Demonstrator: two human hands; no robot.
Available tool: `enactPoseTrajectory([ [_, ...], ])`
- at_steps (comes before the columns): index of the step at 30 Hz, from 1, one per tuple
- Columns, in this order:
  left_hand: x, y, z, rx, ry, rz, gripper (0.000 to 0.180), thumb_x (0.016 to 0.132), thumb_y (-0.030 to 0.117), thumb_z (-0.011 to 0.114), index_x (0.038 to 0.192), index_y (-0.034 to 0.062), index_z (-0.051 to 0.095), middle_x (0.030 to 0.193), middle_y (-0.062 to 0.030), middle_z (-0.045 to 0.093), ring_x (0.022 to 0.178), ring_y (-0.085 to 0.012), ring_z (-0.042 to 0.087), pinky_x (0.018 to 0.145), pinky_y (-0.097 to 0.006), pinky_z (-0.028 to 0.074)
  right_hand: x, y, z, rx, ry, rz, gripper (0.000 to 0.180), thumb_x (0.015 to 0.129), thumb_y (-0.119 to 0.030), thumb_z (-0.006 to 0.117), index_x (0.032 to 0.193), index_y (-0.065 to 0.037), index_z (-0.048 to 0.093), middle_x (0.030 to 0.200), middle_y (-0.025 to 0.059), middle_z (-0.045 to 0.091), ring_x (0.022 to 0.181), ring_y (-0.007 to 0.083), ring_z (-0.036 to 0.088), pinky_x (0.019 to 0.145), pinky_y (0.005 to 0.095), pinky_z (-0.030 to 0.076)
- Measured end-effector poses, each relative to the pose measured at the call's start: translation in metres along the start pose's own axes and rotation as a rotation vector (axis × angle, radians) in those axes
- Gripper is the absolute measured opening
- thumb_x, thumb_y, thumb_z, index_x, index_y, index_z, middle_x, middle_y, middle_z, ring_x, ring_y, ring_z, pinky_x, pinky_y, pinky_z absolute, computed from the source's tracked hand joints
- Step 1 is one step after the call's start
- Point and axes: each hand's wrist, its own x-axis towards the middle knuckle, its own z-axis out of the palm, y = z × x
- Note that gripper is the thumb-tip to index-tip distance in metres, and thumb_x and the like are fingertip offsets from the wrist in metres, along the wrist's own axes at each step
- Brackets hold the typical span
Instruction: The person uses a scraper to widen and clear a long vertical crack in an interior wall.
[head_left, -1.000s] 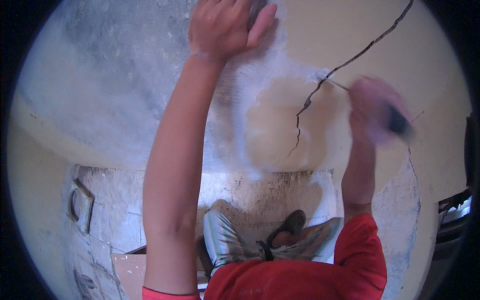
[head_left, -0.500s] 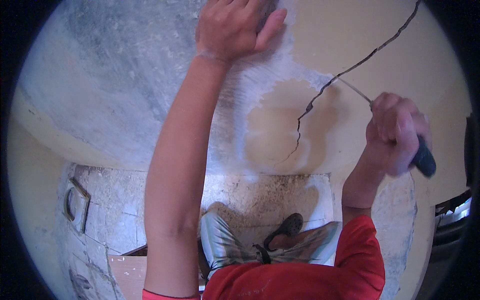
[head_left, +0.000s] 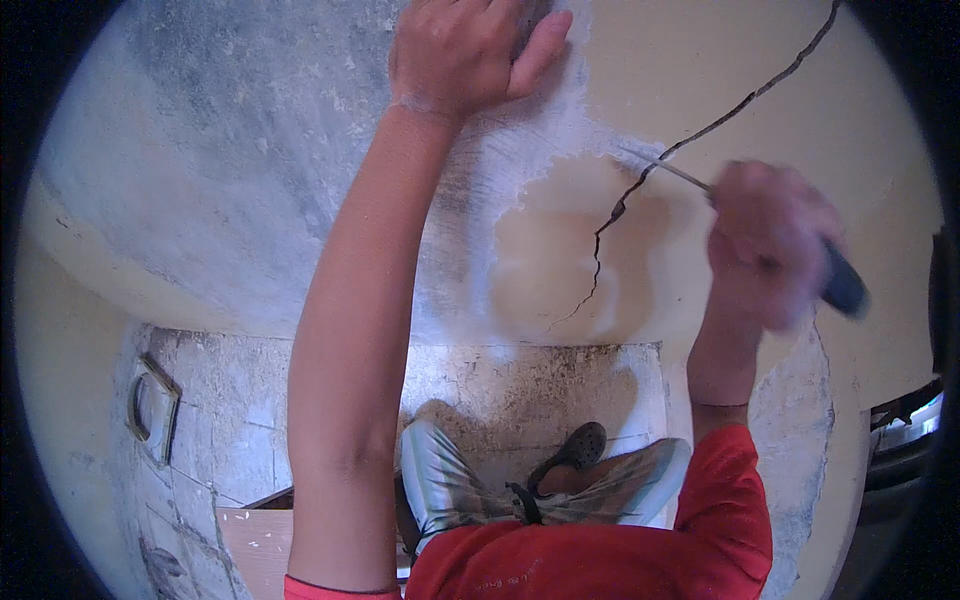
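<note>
My left hand (head_left: 465,55) lies against the upper part of the wall with its thumb spread; the fingertips run out of the picture's upper edge. My right hand (head_left: 770,240), smeared by motion, is closed round a screwdriver-like tool. Its dark handle (head_left: 846,285) sticks out below the fist, and a thin metal shaft (head_left: 682,176) reaches left. The shaft crosses in front of a long jagged crack (head_left: 735,112) in the wall. Its blurred tip is at the border between beige paint (head_left: 560,240) and a scraped grey-white area (head_left: 250,160).
Below the wall is a worn, stained floor (head_left: 500,385) with my bent legs (head_left: 450,470) and a dark clog (head_left: 582,447). A wooden board (head_left: 255,545) lies at lower left, near a polygonal frame (head_left: 153,410). Dark objects (head_left: 900,460) stand at the right edge.
My right hand has moved left and slightly up with the tool, whose tip has passed from the crack to the scraped edge left of it. My left hand stays nearly in place.
</note>
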Motion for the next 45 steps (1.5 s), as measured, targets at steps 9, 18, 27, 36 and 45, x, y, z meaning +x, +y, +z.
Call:
enactPoseTrajectory([
  [9, 0.0, -0.006, 0.019, -0.051, 0.108, 0.057, 0.052, 0.083, 0.024, 0.058, 0.128, -0.0027, 0.051, 0.131, -0.0189, 0.055, 0.125, -0.0332, 0.05, 0.104, -0.043, 0.038, -0.013, 0.013, -0.02, 0.295, 0.106, 0.329, 0.019, 0.089, -0.013, 0.047, 0.073, -0.005, 0.052, 0.062, 0.0047, 0.046, 0.053, 0.0156, 0.044, 0.052, 0.0322, 0.039],
  [18, -0.01, -0.007, 0.025, -0.052, 0.038, 0.019, 0.054, 0.083, 0.025, 0.059, 0.129, -0.002, 0.05, 0.133, -0.0185, 0.053, 0.126, -0.0324, 0.049, 0.105, -0.043, 0.037, -0.037, 0.02, -0.006, 0.049, -0.201, 0.122, 0.018, 0.096, -0.023, 0.049, 0.083, -0.013, 0.057, 0.081, 0.0017, 0.057, 0.074, 0.0136, 0.055, 0.07, 0.0223, 0.045],
  [27, -0.012, -0.01, 0.018, -0.021, 0.001, -0.011, 0.053, 0.083, 0.025, 0.058, 0.128, -0.0019, 0.051, 0.133, -0.0186, 0.053, 0.126, -0.032, 0.049, 0.105, -0.043, 0.037, -0.003, -0.014, 0.038, 0.417, 0.022, 0.077, 0.021, 0.082, 0.001, 0.046, 0.062, -0.006, 0.042, 0.055, 0.0039, 0.041, 0.047, 0.0145, 0.037, 0.044, 0.0288, 0.03],
  [36, 0.003, -0.005, 0.01, -0.036, 0.036, 0.01, 0.052, 0.083, 0.024, 0.058, 0.128, -0.0025, 0.051, 0.132, -0.019, 0.054, 0.126, -0.0325, 0.049, 0.105, -0.044, 0.038, -0.008, -0.007, 0.022, 0.384, -0.106, 0.01, 0.016, 0.083, 0.005, 0.052, 0.071, -0.005, 0.05, 0.053, 0.0018, 0.044, 0.044, 0.0099, 0.039, 0.042, 0.0269, 0.031],
  [45, 0.002, 0.0, 0.007, -0.04, 0.043, 0.02, 0.052, 0.083, 0.024, 0.058, 0.127, -0.0025, 0.051, 0.131, -0.0188, 0.055, 0.125, -0.0324, 0.05, 0.105, -0.044, 0.038, -0.017, 0.019, 0.018, -0.201, -0.263, -0.192, 0.007, 0.083, 0.003, 0.059, 0.087, -0.002, 0.058, 0.088, 0.0083, 0.063, 0.072, 0.0148, 0.059, 0.06, 0.0285, 0.048],
])
